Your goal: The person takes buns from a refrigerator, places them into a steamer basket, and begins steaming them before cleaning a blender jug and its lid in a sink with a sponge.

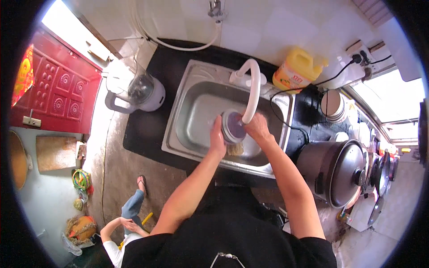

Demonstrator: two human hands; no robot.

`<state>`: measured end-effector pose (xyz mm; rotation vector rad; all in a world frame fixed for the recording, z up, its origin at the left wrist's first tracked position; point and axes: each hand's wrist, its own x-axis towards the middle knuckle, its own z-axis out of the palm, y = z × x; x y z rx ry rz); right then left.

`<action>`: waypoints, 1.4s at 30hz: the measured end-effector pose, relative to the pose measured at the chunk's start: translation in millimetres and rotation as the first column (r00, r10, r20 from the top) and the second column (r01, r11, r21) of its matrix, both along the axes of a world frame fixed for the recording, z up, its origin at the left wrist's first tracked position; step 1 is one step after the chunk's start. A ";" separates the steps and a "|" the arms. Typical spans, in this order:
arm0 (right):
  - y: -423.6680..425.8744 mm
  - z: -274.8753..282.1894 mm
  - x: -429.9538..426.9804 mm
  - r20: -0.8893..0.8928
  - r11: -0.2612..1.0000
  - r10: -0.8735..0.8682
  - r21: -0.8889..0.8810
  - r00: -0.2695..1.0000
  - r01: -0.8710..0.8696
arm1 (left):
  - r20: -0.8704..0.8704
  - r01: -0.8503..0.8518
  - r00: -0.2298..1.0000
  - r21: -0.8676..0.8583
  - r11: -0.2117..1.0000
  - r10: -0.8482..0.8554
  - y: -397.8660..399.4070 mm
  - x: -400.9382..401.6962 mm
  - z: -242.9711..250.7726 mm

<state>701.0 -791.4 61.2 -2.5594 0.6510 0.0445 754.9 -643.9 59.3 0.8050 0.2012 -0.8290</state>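
Over the basin of a stainless steel sink (201, 150), a round container (233, 127) with a pale rim and a purplish face is tilted beneath the white curved faucet (253, 87). My left hand (219, 139) grips its left side. On its right side is my right hand (258, 129), close to the spout's end; its fingertips are partly hidden, and what they hold apart from the container I cannot tell. A yellowish-brown thing (235, 149), perhaps a sponge or brush, shows just below the container, inside the basin.
A glass-jug appliance (147, 92) stands left of the sink. At the right are a yellow detergent jug (295, 72), a black cable, stacked bowls (334, 105) and a large lidded pot (330, 171). Another person (130, 221) sits behind at lower left, near a red door (57, 83).
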 end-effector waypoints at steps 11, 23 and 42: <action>45.6 41.7 13.6 0.504 0.976 -0.142 0.213 0.852 0.037 | 0.161 -0.019 0.987 0.107 0.994 0.002 14.0 18.7 -9.3; 41.3 36.7 1.0 0.502 0.986 -0.060 0.166 0.863 -0.029 | -0.048 0.342 0.934 -0.168 0.924 -0.355 19.1 13.8 7.0; 37.3 70.3 21.0 0.449 0.868 0.478 -0.113 0.755 -0.483 | -0.264 0.362 0.863 -0.271 0.892 -0.431 28.3 21.5 -5.7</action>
